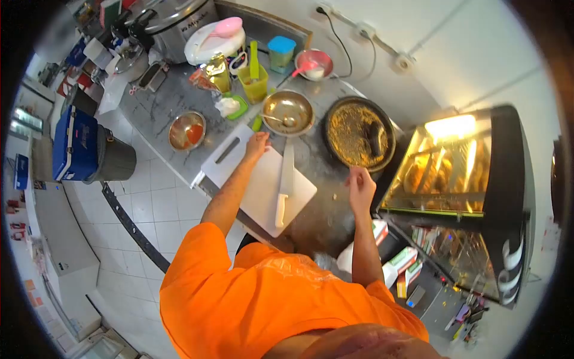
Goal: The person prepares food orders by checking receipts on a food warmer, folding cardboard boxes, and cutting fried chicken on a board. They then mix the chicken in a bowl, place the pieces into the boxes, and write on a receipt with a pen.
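Observation:
My left hand (258,145) is over the upper part of the white cutting board (251,194), just below a metal bowl (288,112) with a spoon in it. Its fingers are drawn together; whether they hold anything is too small to tell. A large knife (285,182) with a white handle lies on the board. My right hand (360,180) is at the lower rim of a round dark pan (359,134) with brown crumbs and a dark piece inside. The fingers of that hand are curled, and what they hold, if anything, is hidden.
A small metal bowl (187,131) with red sauce stands left. Behind are a yellow-green container (253,84), a blue-lidded tub (281,54) and a pink-and-white bowl (313,64). A lit glass display case (445,164) stands right; cartons (399,264) lie below it.

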### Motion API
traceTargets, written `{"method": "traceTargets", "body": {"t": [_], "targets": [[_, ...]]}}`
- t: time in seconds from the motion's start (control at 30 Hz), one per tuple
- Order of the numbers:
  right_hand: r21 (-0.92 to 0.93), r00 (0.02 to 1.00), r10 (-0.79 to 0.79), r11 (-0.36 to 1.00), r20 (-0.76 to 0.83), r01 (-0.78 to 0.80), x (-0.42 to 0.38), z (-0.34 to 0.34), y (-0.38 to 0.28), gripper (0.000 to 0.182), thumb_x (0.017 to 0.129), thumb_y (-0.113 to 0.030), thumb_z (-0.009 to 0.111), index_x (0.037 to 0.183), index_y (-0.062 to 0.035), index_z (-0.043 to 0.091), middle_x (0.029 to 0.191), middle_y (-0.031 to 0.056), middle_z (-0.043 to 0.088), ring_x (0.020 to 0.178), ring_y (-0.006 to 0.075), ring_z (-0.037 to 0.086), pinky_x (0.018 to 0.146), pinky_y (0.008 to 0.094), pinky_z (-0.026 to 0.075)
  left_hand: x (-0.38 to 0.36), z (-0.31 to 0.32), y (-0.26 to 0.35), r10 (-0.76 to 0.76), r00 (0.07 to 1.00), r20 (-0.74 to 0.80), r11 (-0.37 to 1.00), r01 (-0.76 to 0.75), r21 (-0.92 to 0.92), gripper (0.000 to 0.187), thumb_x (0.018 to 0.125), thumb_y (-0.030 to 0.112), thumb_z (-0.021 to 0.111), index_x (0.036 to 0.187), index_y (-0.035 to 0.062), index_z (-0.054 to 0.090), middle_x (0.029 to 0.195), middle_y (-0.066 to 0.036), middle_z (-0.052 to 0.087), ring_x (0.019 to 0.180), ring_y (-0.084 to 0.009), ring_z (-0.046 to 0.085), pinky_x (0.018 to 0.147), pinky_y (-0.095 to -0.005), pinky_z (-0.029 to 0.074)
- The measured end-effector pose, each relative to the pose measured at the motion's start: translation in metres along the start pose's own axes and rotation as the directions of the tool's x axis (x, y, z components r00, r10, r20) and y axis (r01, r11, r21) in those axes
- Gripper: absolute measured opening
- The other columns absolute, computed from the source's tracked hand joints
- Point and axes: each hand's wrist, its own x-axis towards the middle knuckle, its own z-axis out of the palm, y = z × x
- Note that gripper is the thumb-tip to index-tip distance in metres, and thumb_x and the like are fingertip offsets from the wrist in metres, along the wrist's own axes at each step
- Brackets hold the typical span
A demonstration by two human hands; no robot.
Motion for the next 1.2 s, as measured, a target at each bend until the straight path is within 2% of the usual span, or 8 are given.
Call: {"method": "traceTargets", "body": {"t": [0.1, 0.3, 0.5, 0.53, 0.63, 0.73, 0.8, 1.2], "targets": [[-0.275, 0.996, -0.092, 0.957, 0.018, 0.094, 0.145, 0.069, 0.045, 0.02, 0.089, -0.015, 0.052, 0.099, -0.0006, 0.062, 0.077, 0.0095, 0.065, 0.066, 0.018, 0.063, 0.06, 0.0298, 0.049, 0.019, 0.011, 0.008, -0.077, 0.98, 0.182, 0.98, 0.109, -0.169, 0.039, 0.085, 0.03, 0.065, 0.108, 0.0003, 0.054, 0.095, -0.009, 0.062, 0.077, -0.0197, 0.065, 0.058, -0.0308, 0.054], [0.034, 0.797, 0.57, 0.809, 0.2, -0.587, 0.345, 0.151, 0.145, 0.053, 0.09, -0.032, 0.056, 0.13, -0.0015, 0.04, 0.097, 0.0168, 0.059, 0.072, 0.0255, 0.065, 0.059, 0.0351, 0.054, 0.022, 0.025, 0.024, -0.237, 0.933, 0.272, 0.939, 0.292, -0.181, 0.03, 0.089, 0.028, 0.061, 0.109, 0.0054, 0.056, 0.101, -0.007, 0.06, 0.089, -0.0187, 0.064, 0.07, -0.0331, 0.054], [0.155, 0.672, 0.669, 0.662, 0.319, -0.733, 0.387, 0.18, 0.186, 0.046, 0.092, -0.033, 0.055, 0.115, 0.0065, 0.048, 0.087, 0.0179, 0.063, 0.068, 0.023, 0.065, 0.064, 0.0357, 0.057, -0.044, -0.047, 0.066, 0.243, 0.908, -0.343, 0.97, -0.22, 0.105, 0.024, 0.083, 0.016, 0.066, 0.102, 0.0041, 0.056, 0.094, -0.005, 0.058, 0.088, -0.0197, 0.057, 0.078, -0.0334, 0.046], [0.144, 0.659, 0.68, 0.652, 0.323, -0.744, 0.387, 0.184, 0.191, 0.046, 0.092, -0.033, 0.055, 0.115, 0.0065, 0.048, 0.087, 0.0179, 0.063, 0.068, 0.023, 0.065, 0.064, 0.0357, 0.057, -0.038, -0.08, 0.041, 0.575, 0.605, -0.551, 0.817, -0.455, 0.353, 0.027, 0.083, 0.014, 0.064, 0.106, 0.0037, 0.053, 0.105, -0.008, 0.052, 0.103, -0.0215, 0.049, 0.093, -0.0365, 0.036], [0.07, 0.77, 0.592, 0.78, 0.24, -0.622, 0.385, 0.172, 0.188, 0.037, 0.092, -0.027, 0.053, 0.103, 0.0081, 0.052, 0.074, 0.0144, 0.063, 0.063, 0.0223, 0.065, 0.059, 0.0354, 0.057, -0.04, -0.182, 0.056, 0.427, 0.106, -0.898, 0.899, -0.156, 0.409, 0.047, 0.082, 0.027, 0.067, 0.11, -0.0032, 0.045, 0.109, -0.011, 0.045, 0.106, -0.0249, 0.042, 0.096, -0.0348, 0.031], [0.043, 0.85, 0.518, 0.851, 0.093, -0.523, 0.373, 0.168, 0.18, 0.027, 0.09, -0.018, 0.048, 0.091, 0.0084, 0.054, 0.074, 0.0145, 0.063, 0.057, 0.0218, 0.064, 0.053, 0.0359, 0.057, -0.028, -0.269, 0.01, 0.202, 0.351, -0.914, 0.966, -0.226, 0.127, 0.048, 0.081, 0.032, 0.068, 0.11, 0.0, 0.046, 0.104, -0.01, 0.048, 0.1, -0.022, 0.045, 0.09, -0.0361, 0.037], [0.076, 0.864, 0.5, 0.861, 0.063, -0.503, 0.352, 0.157, 0.155, 0.027, 0.09, -0.017, 0.047, 0.09, 0.009, 0.054, 0.07, 0.0156, 0.063, 0.054, 0.0225, 0.063, 0.05, 0.0339, 0.056, -0.051, -0.263, 0.049, -0.175, 0.793, -0.584, 0.947, -0.026, -0.319, 0.056, 0.083, 0.034, 0.064, 0.123, 0.0021, 0.038, 0.116, -0.012, 0.047, 0.107, -0.0224, 0.047, 0.08, -0.0354, 0.048], [-0.159, 0.684, 0.575, 0.804, 0.449, -0.573, 0.226, 0.146, 0.081, 0.025, 0.092, -0.014, 0.047, 0.094, 0.0087, 0.056, 0.065, 0.0124, 0.06, 0.045, 0.0187, 0.06, 0.041, 0.0286, 0.053, -0.053, -0.231, 0.019, -0.088, 0.714, -0.695, 0.928, -0.195, -0.318, 0.033, 0.089, 0.036, 0.057, 0.11, 0.0132, 0.045, 0.114, -0.006, 0.046, 0.103, -0.0206, 0.048, 0.075, -0.0339, 0.046]]}}
